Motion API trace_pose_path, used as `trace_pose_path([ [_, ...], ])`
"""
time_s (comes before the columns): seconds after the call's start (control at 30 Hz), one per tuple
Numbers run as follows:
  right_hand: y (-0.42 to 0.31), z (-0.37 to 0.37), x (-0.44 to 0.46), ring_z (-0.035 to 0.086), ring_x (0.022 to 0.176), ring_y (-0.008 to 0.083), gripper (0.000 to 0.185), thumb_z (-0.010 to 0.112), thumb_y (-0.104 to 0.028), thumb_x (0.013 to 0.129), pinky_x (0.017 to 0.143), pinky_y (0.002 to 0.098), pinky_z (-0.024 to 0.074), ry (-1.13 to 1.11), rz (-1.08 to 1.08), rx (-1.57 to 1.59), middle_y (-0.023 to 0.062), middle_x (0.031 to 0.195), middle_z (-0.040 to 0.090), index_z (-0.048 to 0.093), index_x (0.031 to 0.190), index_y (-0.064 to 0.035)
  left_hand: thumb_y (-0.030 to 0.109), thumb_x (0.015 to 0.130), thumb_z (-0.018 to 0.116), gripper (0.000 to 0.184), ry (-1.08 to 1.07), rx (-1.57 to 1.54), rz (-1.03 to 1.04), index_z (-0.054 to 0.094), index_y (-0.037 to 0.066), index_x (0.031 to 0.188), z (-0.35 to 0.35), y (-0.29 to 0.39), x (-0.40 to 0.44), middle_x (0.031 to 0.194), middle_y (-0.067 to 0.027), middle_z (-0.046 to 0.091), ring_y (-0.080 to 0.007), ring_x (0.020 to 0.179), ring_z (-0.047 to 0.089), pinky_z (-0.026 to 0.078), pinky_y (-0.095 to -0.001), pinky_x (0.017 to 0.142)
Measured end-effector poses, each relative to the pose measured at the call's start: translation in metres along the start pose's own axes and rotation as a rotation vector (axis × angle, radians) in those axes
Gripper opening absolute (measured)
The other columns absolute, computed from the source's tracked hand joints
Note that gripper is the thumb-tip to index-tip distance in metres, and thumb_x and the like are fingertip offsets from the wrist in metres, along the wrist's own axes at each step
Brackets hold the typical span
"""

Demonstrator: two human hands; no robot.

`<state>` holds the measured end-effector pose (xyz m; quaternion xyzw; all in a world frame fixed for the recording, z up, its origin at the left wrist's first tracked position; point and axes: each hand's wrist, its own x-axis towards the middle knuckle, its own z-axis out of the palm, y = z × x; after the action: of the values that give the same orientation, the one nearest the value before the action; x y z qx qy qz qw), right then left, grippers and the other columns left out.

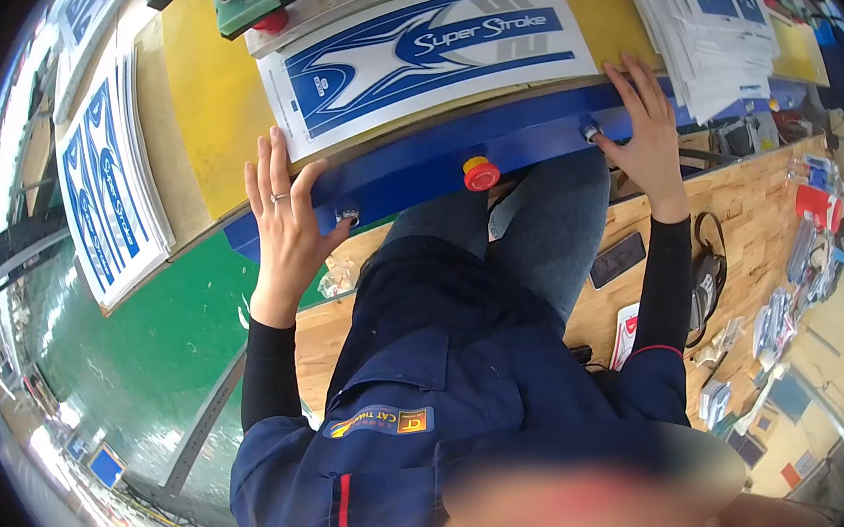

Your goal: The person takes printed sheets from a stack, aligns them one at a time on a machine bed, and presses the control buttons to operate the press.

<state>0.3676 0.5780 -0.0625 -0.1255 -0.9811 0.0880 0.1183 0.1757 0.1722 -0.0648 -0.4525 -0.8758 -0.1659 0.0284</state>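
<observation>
My left hand (282,210) rests on the front edge of a blue machine panel (404,170), fingers spread upward over the table edge. Its thumb touches a silver push button (348,217). On the right, my right hand (647,138) lies open the same way, its thumb on another silver button (590,132). Between them sits a red emergency stop button (481,175) with a yellow collar. Beyond the fingers, a white sheet printed in blue with "Super Stroke" (434,52) lies flat beside a metal bar (399,2). Neither hand holds anything.
Stacks of printed sheets stand at the left (109,190) and right (713,27) of the yellow work surface (217,101). A green clamp-like block (247,6) is above the sheet. Below right, a wooden tabletop (746,185) carries a phone (617,259) and a dark strapped item (707,289).
</observation>
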Motion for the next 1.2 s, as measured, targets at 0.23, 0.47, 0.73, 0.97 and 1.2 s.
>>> trace_pose_path([
  [0.23, -0.085, -0.039, -0.017, 0.046, 0.138, 0.0374, 0.069, 0.077, -0.02, 0.079, 0.112, 0.0498, 0.0385, 0.079, -0.038, 0.401, 0.016, 0.152, 0.047, 0.054, 0.144, -0.012, 0.008, 0.073, 0.081, 0.08, -0.027, -0.245, 0.047, 0.047, 0.007, 0.145, -0.055, 0.039, 0.022, 0.153, -0.0239, 0.042, -0.0409, 0.149, 0.032, 0.028, -0.0498, 0.12],
  [0.47, -0.197, -0.151, -0.065, 0.057, 0.125, 0.0366, 0.054, 0.072, -0.023, 0.085, 0.104, 0.0441, 0.046, 0.131, -0.669, 1.694, 0.0186, 0.144, 0.053, 0.058, 0.134, -0.0041, 0.013, 0.085, 0.074, 0.041, -0.007, -1.435, 0.835, 0.065, 0.0, 0.123, -0.136, 0.201, 0.04, 0.136, -0.0257, 0.059, -0.0411, 0.126, 0.057, 0.049, -0.0485, 0.1],
  [0.73, -0.208, -0.176, -0.109, 0.061, 0.118, 0.0336, 0.037, 0.068, -0.017, 0.088, 0.1, 0.0414, 0.0498, 0.251, -0.73, 1.942, 0.0169, 0.133, 0.059, 0.062, 0.122, -0.0035, 0.012, 0.087, 0.071, 0.037, 0.002, -1.633, 1.049, 0.066, 0.0, 0.122, -0.128, 0.233, 0.003, 0.135, -0.0237, 0.06, -0.0388, 0.126, 0.058, 0.05, -0.0478, 0.1],
  [0.97, -0.216, -0.177, -0.121, 0.064, 0.111, 0.0311, 0.023, 0.064, -0.011, 0.09, 0.096, 0.0391, 0.0531, 0.22, -0.745, 2.027, 0.0155, 0.124, 0.063, 0.067, 0.111, -0.0029, 0.01, 0.088, 0.069, 0.034, 0.046, -1.64, 1.133, 0.067, -0.001, 0.121, -0.132, 0.223, -0.008, 0.135, -0.0219, 0.061, -0.0368, 0.126, 0.058, 0.05, -0.0472, 0.101],
  [1.2, -0.215, -0.202, -0.127, 0.067, 0.104, 0.0285, 0.014, 0.061, -0.006, 0.091, 0.092, 0.0368, 0.0564, 0.249, -0.825, 2.134, 0.0141, 0.114, 0.068, 0.071, 0.1, -0.0024, 0.009, 0.089, 0.066, 0.031, 0.102, -1.743, 1.317, 0.068, -0.001, 0.119, -0.154, 0.182, -0.019, 0.134, -0.0201, 0.062, -0.0347, 0.126, 0.059, 0.05, -0.0466, 0.101],
])
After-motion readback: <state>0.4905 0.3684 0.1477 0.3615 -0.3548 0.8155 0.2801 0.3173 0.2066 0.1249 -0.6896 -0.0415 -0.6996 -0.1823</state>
